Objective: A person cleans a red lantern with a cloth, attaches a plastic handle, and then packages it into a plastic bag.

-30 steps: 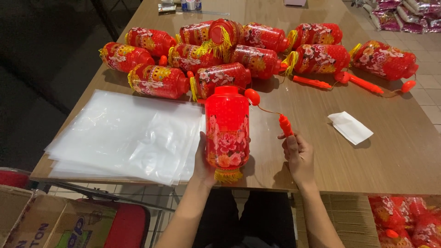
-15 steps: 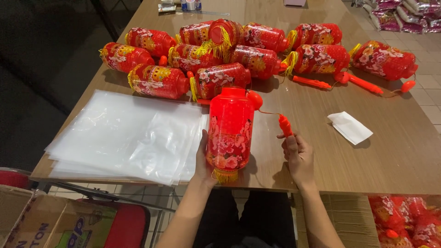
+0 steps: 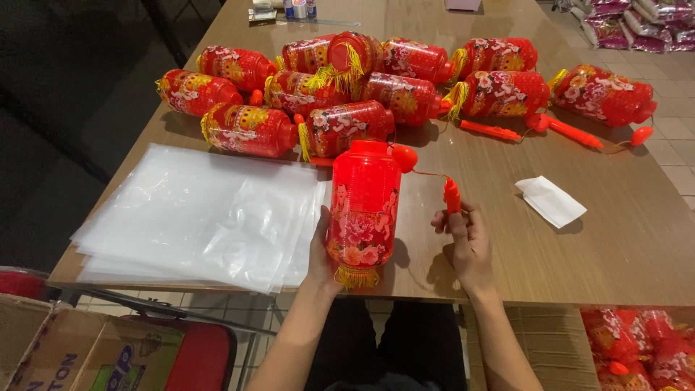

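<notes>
Red lantern (image 3: 363,206) at lower centre of the frame, long axis up the frame, gripped at its side by left hand (image 3: 318,253). Just right, right hand (image 3: 467,242) pinched on orange handle (image 3: 452,195), corded to the lantern's top.

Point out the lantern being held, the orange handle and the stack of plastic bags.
Lantern (image 3: 363,206): head view, middle of its red body.
Orange handle (image 3: 452,195): head view, the part above the right hand's fingers.
Plastic bags (image 3: 195,213): head view, middle of the top sheet.
</notes>
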